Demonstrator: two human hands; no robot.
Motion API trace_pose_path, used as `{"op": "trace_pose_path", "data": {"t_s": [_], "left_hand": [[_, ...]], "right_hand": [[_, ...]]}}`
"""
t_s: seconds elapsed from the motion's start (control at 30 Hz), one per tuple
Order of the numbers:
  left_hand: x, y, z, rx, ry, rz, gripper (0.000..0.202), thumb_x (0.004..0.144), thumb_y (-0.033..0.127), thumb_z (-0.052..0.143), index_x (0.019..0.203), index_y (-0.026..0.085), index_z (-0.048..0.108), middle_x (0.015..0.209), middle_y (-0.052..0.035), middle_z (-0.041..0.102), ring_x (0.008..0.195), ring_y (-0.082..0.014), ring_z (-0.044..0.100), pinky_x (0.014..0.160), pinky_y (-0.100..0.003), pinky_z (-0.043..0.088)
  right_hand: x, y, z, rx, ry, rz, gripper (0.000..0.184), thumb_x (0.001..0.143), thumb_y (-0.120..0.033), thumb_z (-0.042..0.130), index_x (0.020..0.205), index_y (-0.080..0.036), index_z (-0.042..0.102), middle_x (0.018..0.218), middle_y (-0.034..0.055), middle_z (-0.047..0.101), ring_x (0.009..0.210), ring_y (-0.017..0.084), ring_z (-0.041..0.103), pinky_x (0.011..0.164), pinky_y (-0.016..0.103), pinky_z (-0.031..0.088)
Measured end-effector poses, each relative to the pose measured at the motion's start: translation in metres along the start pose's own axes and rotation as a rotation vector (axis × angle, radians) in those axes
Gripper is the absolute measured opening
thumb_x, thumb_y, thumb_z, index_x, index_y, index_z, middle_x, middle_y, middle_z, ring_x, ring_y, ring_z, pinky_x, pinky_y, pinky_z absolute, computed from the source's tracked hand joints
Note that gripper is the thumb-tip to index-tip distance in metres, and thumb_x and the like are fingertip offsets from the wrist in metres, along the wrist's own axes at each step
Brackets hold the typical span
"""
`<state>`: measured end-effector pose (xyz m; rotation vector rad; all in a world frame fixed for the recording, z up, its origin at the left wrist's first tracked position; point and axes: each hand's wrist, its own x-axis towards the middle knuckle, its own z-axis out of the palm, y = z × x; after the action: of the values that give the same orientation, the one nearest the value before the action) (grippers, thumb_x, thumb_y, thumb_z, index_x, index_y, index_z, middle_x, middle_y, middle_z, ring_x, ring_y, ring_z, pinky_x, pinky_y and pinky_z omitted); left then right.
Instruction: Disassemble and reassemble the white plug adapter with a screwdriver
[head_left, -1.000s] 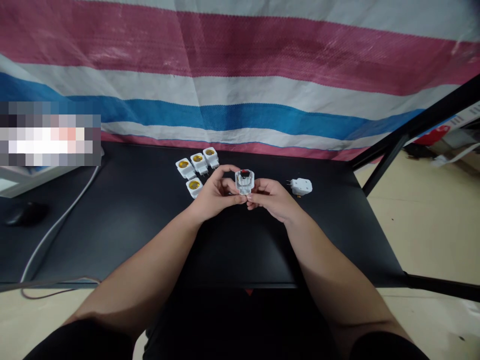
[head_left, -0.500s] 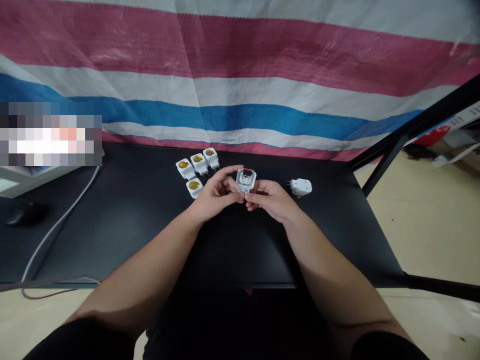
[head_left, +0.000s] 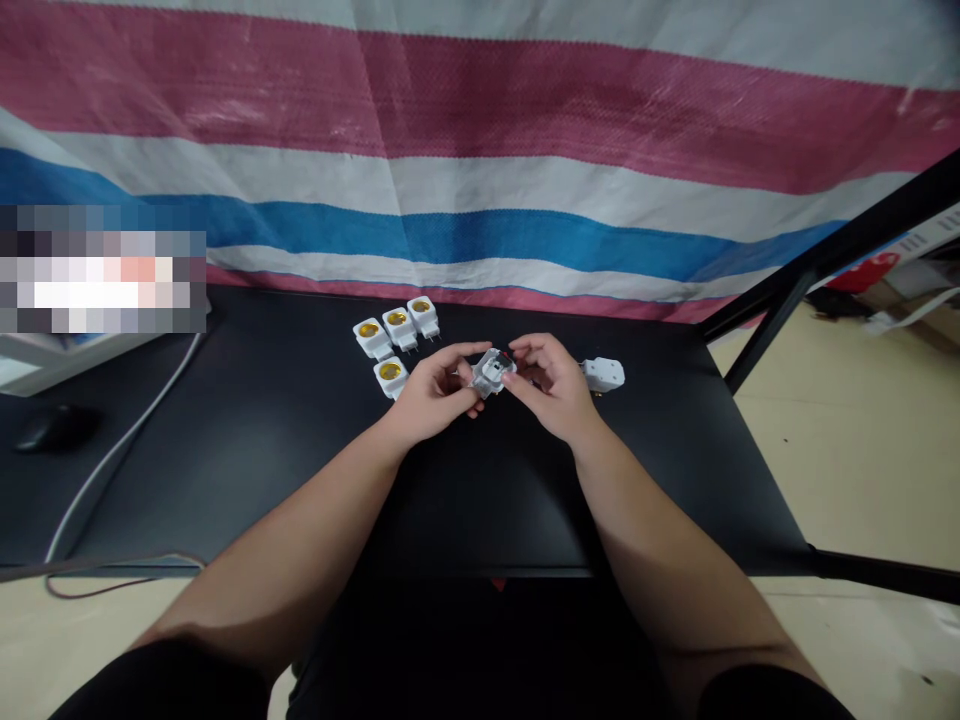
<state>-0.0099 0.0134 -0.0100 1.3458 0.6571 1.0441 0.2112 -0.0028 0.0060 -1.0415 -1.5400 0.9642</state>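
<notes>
A small clear plastic socket adapter (head_left: pixel 493 372) is held tilted above the black surface (head_left: pixel 480 500), pinched from both sides by the left grip (head_left: pixel 437 393) and the right grip (head_left: pixel 553 385). Both grips are nearly closed on it, and white parts and a speck of red are seen inside its casing. Three white lamp-socket adapters (head_left: pixel 399 329) with brass centres are set in a slanted row beyond the left grip, and a fourth adapter (head_left: pixel 391 376) is placed just beside that grip. A white plug adapter (head_left: pixel 604 375) lies just beside the right grip, its prongs turned toward the hands. A computer mouse (head_left: pixel 56 428) and a white cable (head_left: pixel 112 490) are seen well off to the left, and a striped tarpaulin (head_left: pixel 480 180) is hung behind the surface.
</notes>
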Motion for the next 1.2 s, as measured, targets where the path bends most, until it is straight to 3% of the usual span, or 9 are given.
{"op": "trace_pose_path", "data": {"t_s": [0.07, 0.23, 0.47, 0.67, 0.87, 1.2], "left_hand": [[0.000, 0.001, 0.000, 0.033, 0.002, 0.010, 0.057, 0.082, 0.006, 0.078, 0.137, 0.020, 0.068, 0.081, 0.0057, 0.063, 0.066, -0.0130, 0.075, 0.056, -0.021, 0.063], [0.001, 0.003, 0.000, 0.090, 0.036, 0.005, 0.047, 0.081, 0.006, 0.077, 0.126, 0.018, 0.070, 0.079, 0.0050, 0.063, 0.061, -0.0101, 0.071, 0.052, -0.018, 0.057], [0.002, -0.001, 0.004, 0.103, 0.126, 0.047, 0.024, 0.094, 0.025, 0.080, 0.115, 0.016, 0.071, 0.078, 0.0035, 0.063, 0.059, -0.0079, 0.066, 0.054, -0.018, 0.057], [0.002, -0.006, 0.006, 0.071, 0.126, 0.055, 0.036, 0.092, 0.033, 0.087, 0.117, 0.016, 0.069, 0.081, 0.0022, 0.065, 0.065, -0.0105, 0.070, 0.060, -0.022, 0.063], [0.000, -0.004, 0.005, 0.059, 0.085, 0.004, 0.043, 0.085, 0.024, 0.092, 0.121, 0.015, 0.069, 0.081, 0.0021, 0.069, 0.068, -0.0115, 0.075, 0.068, -0.022, 0.063], [0.000, 0.000, 0.006, -0.067, 0.085, -0.152, 0.054, 0.080, 0.020, 0.094, 0.128, 0.013, 0.071, 0.075, 0.0051, 0.066, 0.073, -0.0141, 0.077, 0.071, -0.026, 0.070]], "right_hand": [[-0.001, 0.001, 0.000, -0.083, -0.026, -0.064, 0.030, 0.093, -0.038, 0.082, 0.120, -0.029, 0.070, 0.116, 0.0074, 0.066, 0.098, 0.024, 0.070, 0.084, 0.042, 0.063], [-0.001, 0.006, 0.001, -0.122, -0.048, -0.069, 0.019, 0.099, -0.035, 0.076, 0.115, -0.027, 0.068, 0.106, 0.0061, 0.071, 0.087, 0.022, 0.071, 0.080, 0.042, 0.061], [0.000, 0.011, -0.001, -0.159, -0.062, -0.110, 0.022, 0.099, -0.029, 0.074, 0.120, -0.026, 0.069, 0.098, 0.0042, 0.070, 0.083, 0.021, 0.071, 0.076, 0.038, 0.060], [0.002, 0.013, -0.003, -0.251, -0.013, -0.184, 0.018, 0.097, -0.022, 0.073, 0.114, -0.026, 0.068, 0.105, 0.0058, 0.068, 0.085, 0.019, 0.070, 0.076, 0.037, 0.063], [0.003, 0.015, -0.004, -0.234, -0.050, -0.131, 0.018, 0.097, -0.022, 0.072, 0.114, -0.026, 0.067, 0.105, 0.0064, 0.073, 0.089, 0.022, 0.074, 0.081, 0.040, 0.067], [0.002, 0.013, -0.007, -0.309, -0.069, -0.239, 0.018, 0.099, -0.019, 0.071, 0.115, -0.027, 0.068, 0.110, 0.0064, 0.069, 0.095, 0.023, 0.075, 0.088, 0.044, 0.067]]}}
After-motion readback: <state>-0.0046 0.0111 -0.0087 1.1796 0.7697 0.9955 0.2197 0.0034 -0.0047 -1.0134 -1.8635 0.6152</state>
